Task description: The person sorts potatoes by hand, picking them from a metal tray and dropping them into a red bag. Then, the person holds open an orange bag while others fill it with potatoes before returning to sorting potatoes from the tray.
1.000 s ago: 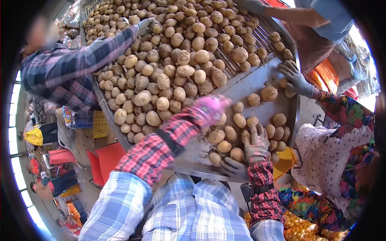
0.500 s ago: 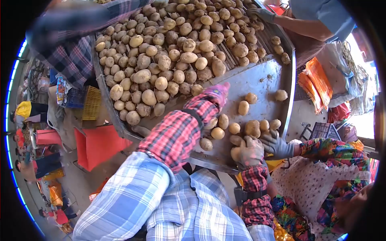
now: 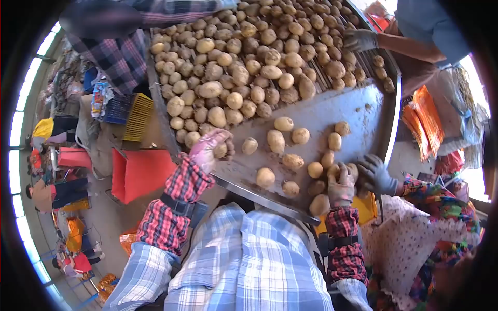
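Potatoes [image 3: 228, 67] cover the upper part of a metal sorting table [image 3: 358, 114]. At the near left edge, my left hand [image 3: 205, 150], in a pinkish glove, is closed around a potato [image 3: 220, 151], palm turned inward. At the near right, my right hand [image 3: 340, 187], in a dirty pale glove, curls its fingers over a potato [image 3: 353, 172] that is partly hidden. Beside it rest more potatoes, one of them [image 3: 319, 205] at the table's lip. Several loose potatoes [image 3: 275, 141] lie spread on the bare metal between my hands.
A co-worker's grey-gloved hand [image 3: 374, 175] is just right of my right hand. Another gloved hand [image 3: 360, 39] touches the pile at upper right. A plaid-sleeved person stands at upper left. A red bag [image 3: 142, 173] and yellow crate [image 3: 138, 118] stand left, orange sacks [image 3: 424, 122] right.
My left hand has swung from mid-table to the near left edge and now holds a potato. More potatoes lie loose on the metal. My right hand stays at the near right. The view has shifted.
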Motion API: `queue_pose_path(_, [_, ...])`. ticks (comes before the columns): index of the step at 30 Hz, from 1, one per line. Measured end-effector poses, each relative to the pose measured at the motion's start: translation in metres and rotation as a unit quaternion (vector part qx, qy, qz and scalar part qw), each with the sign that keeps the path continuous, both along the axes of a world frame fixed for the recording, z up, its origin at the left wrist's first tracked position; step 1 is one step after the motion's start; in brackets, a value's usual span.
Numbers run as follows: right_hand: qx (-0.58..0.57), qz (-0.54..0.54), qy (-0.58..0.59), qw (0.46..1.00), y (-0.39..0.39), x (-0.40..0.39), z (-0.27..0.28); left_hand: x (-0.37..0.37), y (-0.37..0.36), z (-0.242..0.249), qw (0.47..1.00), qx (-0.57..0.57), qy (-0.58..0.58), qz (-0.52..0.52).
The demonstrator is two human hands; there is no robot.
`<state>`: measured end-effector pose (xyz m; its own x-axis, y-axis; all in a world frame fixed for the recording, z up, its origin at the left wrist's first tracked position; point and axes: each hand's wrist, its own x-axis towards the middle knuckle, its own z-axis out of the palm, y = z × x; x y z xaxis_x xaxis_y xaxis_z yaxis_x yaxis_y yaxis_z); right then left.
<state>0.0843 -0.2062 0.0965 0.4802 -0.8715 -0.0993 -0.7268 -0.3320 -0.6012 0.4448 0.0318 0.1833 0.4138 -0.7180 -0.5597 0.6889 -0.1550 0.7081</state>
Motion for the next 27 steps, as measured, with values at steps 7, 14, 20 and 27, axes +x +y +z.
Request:
queue_pose_path(7, [-0.028,0.206,0.377,0.902,0.051,0.041,0.061,-0.041,0.008,-0.029,0.981,0.101,-0.085,-0.143])
queue_pose_path(14, [0.227,-0.097,-0.044,0.968,0.052,0.058,0.022,-0.065,-0.033,-0.038,0.934,0.099,-0.119,-0.322])
queue_pose_path(20, [0.047,0.19,-0.125,0.973,0.091,0.15,0.067,-0.064,-0.03,-0.037,0.961,-0.04,-0.149,-0.23])
queue_pose_path(27, [-0.263,0.111,-0.019,0.958,-0.043,0.293,0.061,0.007,0.031,-0.001,0.992,-0.004,0.119,-0.045])
